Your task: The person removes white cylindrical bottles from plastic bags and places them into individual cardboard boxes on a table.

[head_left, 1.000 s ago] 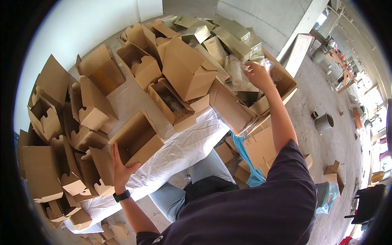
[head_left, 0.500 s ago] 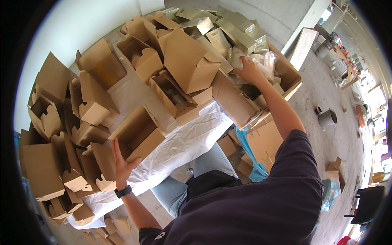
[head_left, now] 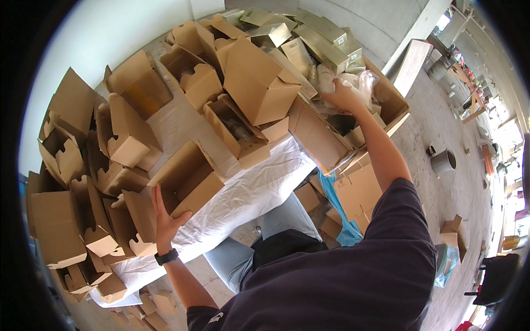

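My left hand (head_left: pixel 167 220) lies with fingers and thumb spread against the near left corner of an open brown cardboard box (head_left: pixel 201 196) that stands on the white-covered table. Inside, the part of the box that shows looks bare. At the upper right, my right hand (head_left: pixel 343 98) reaches into a large open carton (head_left: pixel 393 105). Its fingers close on a white item in clear plastic (head_left: pixel 326 78); the exact kind is not clear, and the hand covers part of it. More white plastic-wrapped pieces (head_left: pixel 366 84) lie beside that hand.
Several open brown boxes (head_left: pixel 58 226) crowd the table's left side. A narrow open box (head_left: pixel 237 129) holds something clear. Gold-coloured boxes (head_left: pixel 323 47) pile up behind the carton. Flattened cardboard (head_left: pixel 359 190) and a blue plastic bag (head_left: pixel 345 229) are below it. A grey bucket (head_left: pixel 443 160) stands on the floor.
My right hand has drawn back slightly toward me within the carton, and its fingers have closed more around the white wrapped item. My left hand stays at the box corner.
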A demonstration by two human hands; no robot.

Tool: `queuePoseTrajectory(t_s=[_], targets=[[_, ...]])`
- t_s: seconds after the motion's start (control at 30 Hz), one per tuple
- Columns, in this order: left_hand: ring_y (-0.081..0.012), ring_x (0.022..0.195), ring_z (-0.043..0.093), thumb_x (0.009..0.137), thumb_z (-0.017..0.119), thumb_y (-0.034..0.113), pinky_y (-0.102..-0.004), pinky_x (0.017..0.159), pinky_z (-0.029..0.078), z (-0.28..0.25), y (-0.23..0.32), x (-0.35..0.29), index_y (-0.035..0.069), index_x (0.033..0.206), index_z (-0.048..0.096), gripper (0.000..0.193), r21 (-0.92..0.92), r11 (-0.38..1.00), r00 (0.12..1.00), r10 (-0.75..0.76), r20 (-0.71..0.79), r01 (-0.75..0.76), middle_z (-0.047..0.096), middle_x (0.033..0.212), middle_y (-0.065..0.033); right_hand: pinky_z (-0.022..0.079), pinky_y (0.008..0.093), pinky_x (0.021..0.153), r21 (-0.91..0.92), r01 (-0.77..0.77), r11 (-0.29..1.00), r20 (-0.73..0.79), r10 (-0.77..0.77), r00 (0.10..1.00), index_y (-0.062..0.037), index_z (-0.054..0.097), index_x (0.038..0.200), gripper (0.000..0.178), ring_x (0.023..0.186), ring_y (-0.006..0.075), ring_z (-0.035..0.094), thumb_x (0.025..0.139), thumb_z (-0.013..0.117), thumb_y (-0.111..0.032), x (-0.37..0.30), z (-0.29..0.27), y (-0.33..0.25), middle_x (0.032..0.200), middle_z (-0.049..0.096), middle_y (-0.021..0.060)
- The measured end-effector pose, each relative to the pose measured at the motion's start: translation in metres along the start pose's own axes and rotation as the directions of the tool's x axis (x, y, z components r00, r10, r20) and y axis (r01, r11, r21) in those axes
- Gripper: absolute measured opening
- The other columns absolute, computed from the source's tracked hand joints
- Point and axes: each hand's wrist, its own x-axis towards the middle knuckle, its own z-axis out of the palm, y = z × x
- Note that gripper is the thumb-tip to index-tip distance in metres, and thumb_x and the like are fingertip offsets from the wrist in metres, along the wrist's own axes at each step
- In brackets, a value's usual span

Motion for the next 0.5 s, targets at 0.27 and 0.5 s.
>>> queuePoseTrajectory(t_s=[0.27, 0.5], targets=[[-0.0335, 0.143, 0.020, 0.060, 0.084, 0.033, -0.0421, 0.115, 0.022, -0.001, 0.001, 0.000, 0.010, 0.151, 0.019, 0.114, -0.037, 0.999, 1.000, -0.019, -0.002, 0.019, 0.017, 0.155, -0.0190, 0.046, 0.0310, 0.049, 0.927, -0.370, 0.051, 0.374, -0.101, 0.922, -0.0081, 0.058, 0.096, 0.034, 0.057, 0.0215, 0.056, 0.082, 0.056, -0.039, 0.003, -0.043, 0.027, 0.074, 0.061, 0.0064], [-0.0335, 0.143, 0.021, 0.060, 0.084, 0.033, -0.0417, 0.115, 0.023, -0.001, 0.001, 0.000, 0.009, 0.151, 0.019, 0.114, -0.040, 0.999, 1.000, -0.011, 0.003, 0.011, 0.018, 0.155, -0.0195, 0.048, 0.0295, 0.053, 0.937, -0.332, -0.111, 0.290, -0.287, 0.913, -0.0051, 0.056, 0.108, 0.040, 0.067, 0.0242, 0.059, 0.080, 0.061, -0.033, -0.013, -0.051, 0.025, 0.087, 0.063, 0.0112]])
